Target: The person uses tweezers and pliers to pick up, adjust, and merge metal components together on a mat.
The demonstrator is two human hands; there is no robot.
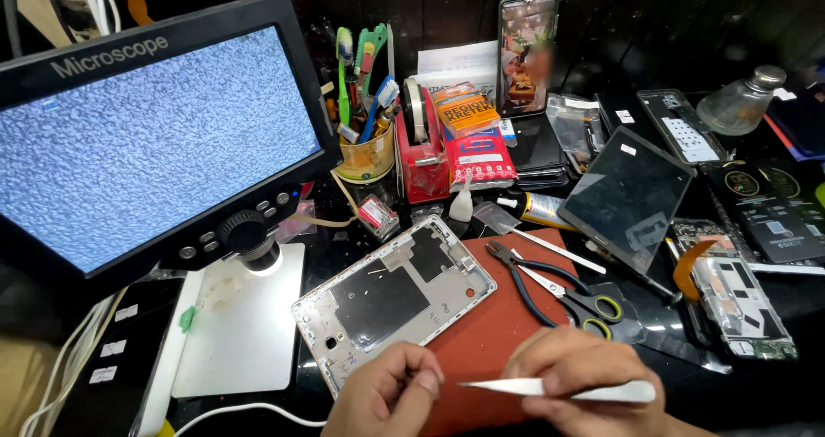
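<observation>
My right hand (pixel 584 381) grips white tweezers (pixel 550 389) whose tips point left toward my left hand (pixel 387 394). The left hand's thumb and fingers are pinched together near the tweezer tips; whether anything small is held there is too small to tell. Just beyond both hands lies an open silver tablet frame (pixel 395 295), resting partly on a red mat (pixel 494 325).
A digital microscope with a static-filled screen (pixel 146 136) stands at left over a white base plate (pixel 245 325). Pliers (pixel 520 278) and scissors (pixel 576 299) lie on the mat. A dark tablet screen (pixel 627 196), tape dispenser (pixel 421 158), tool cup (pixel 365 153), upright phone (pixel 527 55) and glass bottle (pixel 739 102) crowd the back.
</observation>
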